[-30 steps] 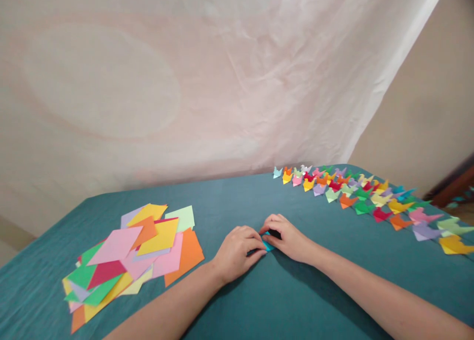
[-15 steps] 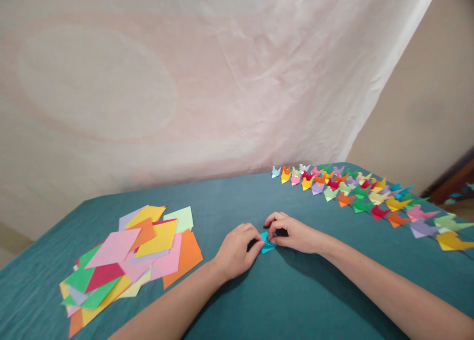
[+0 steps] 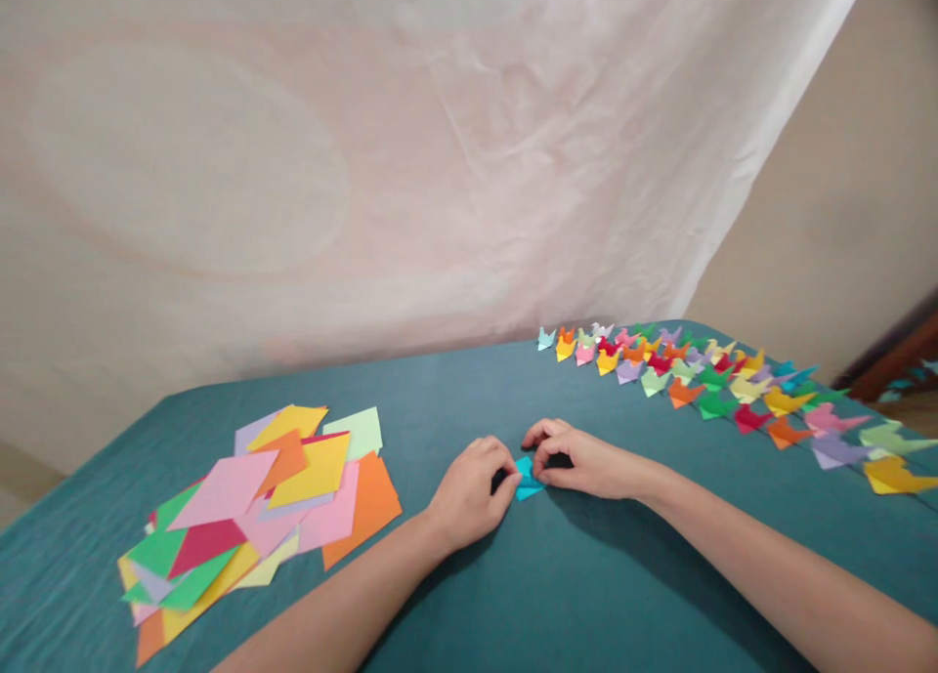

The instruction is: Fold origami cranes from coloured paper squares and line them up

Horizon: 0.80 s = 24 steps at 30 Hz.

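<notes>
Compared with a second ago, the right hand (image 3: 582, 461) is drawn slightly back to the right, and more of the blue paper (image 3: 526, 480) is laid bare; since half a second ago, hardly any shift is seen. A small fold appears to be in hand. For the next move, steadiness at the left end and a firm press along the crease seem to be called for. The blue paper is held on the table (image 3: 440, 390), well in from the left and right edges. Its left end is pinched between thumb and forefinger of the left hand (image 3: 473, 492); its right part is pinched by the right, whose other fingers are curled. One blue piece is counted. Towards the left edge, roughly twenty loose sheets (image 3: 271, 526) are overlapped, too covered for an exact count. Along the right edge and far right corner, more than thirty paper birds (image 3: 716, 405) are ranged.
</notes>
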Each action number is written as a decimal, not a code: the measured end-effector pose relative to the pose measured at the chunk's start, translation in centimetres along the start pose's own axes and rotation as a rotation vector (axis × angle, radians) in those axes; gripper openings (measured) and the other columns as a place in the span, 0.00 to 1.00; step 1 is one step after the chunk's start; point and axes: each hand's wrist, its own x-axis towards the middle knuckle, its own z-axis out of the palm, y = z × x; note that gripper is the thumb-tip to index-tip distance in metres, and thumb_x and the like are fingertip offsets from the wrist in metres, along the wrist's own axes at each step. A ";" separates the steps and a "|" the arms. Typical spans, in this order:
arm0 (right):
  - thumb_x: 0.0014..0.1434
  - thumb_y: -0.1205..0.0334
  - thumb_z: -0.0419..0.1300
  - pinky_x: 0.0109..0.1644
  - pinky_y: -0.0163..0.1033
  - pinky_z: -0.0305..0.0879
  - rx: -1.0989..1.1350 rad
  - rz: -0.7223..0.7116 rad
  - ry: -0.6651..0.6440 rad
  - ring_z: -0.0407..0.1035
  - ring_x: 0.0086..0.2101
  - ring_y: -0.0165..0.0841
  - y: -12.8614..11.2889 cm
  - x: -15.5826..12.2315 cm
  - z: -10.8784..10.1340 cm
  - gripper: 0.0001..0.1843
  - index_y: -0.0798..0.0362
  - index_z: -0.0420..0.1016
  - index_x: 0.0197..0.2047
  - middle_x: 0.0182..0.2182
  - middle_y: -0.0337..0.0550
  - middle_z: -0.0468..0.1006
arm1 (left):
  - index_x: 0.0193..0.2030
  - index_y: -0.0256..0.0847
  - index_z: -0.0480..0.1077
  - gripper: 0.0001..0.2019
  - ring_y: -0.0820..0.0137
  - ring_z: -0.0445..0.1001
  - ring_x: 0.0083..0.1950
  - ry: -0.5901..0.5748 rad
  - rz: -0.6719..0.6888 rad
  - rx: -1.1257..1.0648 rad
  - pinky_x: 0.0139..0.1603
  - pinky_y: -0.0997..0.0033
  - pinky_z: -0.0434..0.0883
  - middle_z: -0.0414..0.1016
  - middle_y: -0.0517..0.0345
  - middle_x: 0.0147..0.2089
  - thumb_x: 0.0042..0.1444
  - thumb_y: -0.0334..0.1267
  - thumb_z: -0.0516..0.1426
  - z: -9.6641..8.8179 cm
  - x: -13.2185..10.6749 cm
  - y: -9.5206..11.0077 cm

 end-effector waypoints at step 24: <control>0.55 0.63 0.59 0.52 0.45 0.58 -0.064 0.078 0.202 0.64 0.46 0.38 -0.9 -1.0 2.0 0.07 0.51 0.75 0.27 0.43 0.44 0.72 | 0.37 0.39 0.66 0.06 0.67 0.66 0.43 -0.042 0.031 0.046 0.47 0.65 0.64 0.68 0.53 0.40 0.60 0.32 0.49 -0.2 -0.3 -0.2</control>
